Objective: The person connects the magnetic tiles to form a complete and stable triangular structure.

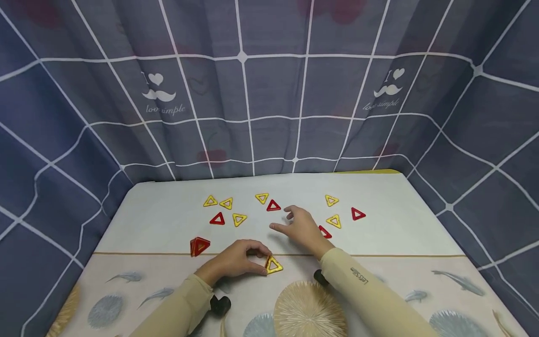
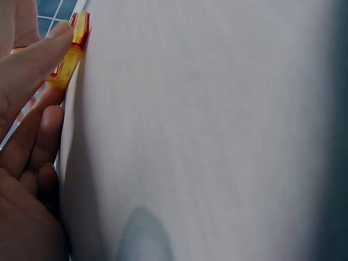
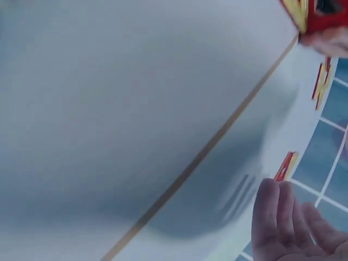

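Near the table's front middle my left hand (image 1: 240,260) pinches a yellow triangle frame (image 1: 278,268) between thumb and fingers. Red edges show against its yellow ones in the left wrist view, where the pinched pieces (image 2: 66,69) appear edge-on. My right hand (image 1: 301,228) hovers farther forward with fingers spread and holds nothing. The nearest piece past its fingertips is a red triangle (image 1: 273,205), with a yellow triangle (image 1: 262,198) beside it. Another red triangle (image 1: 324,231) lies partly hidden by the right wrist.
A red triangular piece (image 1: 200,246), seemingly built from several triangles, stands left of my left hand. Loose yellow triangles (image 1: 239,219) and red triangles (image 1: 217,218) lie scattered across the white table (image 1: 168,206). Checked curtains (image 1: 269,93) enclose its back and sides.
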Demonstrator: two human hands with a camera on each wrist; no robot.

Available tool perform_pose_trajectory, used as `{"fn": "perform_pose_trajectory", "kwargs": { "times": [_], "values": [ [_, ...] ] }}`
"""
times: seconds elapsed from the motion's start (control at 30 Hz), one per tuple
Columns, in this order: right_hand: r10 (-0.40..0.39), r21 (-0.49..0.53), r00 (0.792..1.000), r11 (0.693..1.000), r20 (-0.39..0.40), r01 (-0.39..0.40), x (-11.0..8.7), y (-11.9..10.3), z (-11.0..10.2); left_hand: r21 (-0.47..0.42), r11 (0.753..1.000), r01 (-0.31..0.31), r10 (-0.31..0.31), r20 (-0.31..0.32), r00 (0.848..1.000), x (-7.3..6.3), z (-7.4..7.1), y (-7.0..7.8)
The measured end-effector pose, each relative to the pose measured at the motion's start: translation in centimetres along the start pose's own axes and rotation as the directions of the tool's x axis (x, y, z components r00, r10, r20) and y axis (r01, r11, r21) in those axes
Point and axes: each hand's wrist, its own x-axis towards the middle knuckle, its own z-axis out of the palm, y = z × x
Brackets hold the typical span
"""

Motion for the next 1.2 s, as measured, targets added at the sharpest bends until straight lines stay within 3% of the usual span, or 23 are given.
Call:
{"fn": "perform_pose_trajectory", "kwargs": {
  "times": [0.27,0.53,0.87,1.2],
  "values": [
    [0.024,-0.091,1.0,0.996,-0.009,-0.025,2.5,-0.4,1.2,-0.023,0.999,-0.028,0.028,-0.006,1.0,-0.3,0.0,-0.7],
    [0.09,-0.085,0.996,0.992,-0.029,-0.092,4.3,-0.6,1.8,-0.017,0.999,-0.032,0.032,0.0,0.999,-0.2,-0.4,-0.7],
    [0.137,-0.101,0.989,0.985,-0.053,-0.142,5.9,-1.0,3.1,-0.035,0.998,-0.045,0.045,0.008,0.999,-0.1,-0.4,-0.6],
    [0.175,-0.181,0.98,0.965,-0.097,-0.19,6.6,-1.5,3.9,-0.03,0.999,-0.032,0.032,0.01,0.999,0.2,-0.1,-0.9]
  ]
}}
